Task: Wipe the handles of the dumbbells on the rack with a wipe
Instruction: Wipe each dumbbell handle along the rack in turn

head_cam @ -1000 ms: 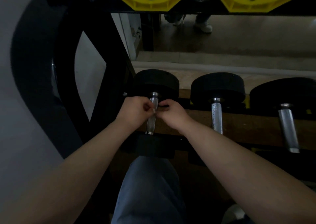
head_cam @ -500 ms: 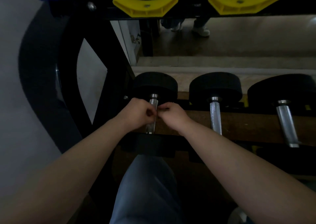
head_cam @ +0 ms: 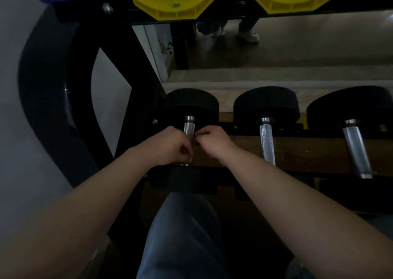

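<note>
Three black dumbbells lie on the lower shelf of the rack [head_cam: 297, 151], chrome handles pointing toward me. My left hand [head_cam: 170, 147] and my right hand [head_cam: 212, 143] meet at the leftmost dumbbell's handle [head_cam: 188, 131], fingers curled and pinching from either side. A pale sliver of the wipe [head_cam: 190, 159] shows at my left fingertips; the rest of it is hidden by my hands. The handle's upper part is bare; its lower part is covered by my left hand. The second handle [head_cam: 266, 138] and third handle [head_cam: 355, 149] are untouched.
The rack's black side frame [head_cam: 136, 66] rises on the left beside a pale wall. Yellow cradles [head_cam: 174, 2] on the upper tier hang overhead. A mirror behind shows a person's shoes [head_cam: 248, 35]. My knee in jeans [head_cam: 182, 236] is under the shelf edge.
Both hands have slid along the leftmost handle toward its near end, exposing more chrome at the far end. The view has tilted slightly.
</note>
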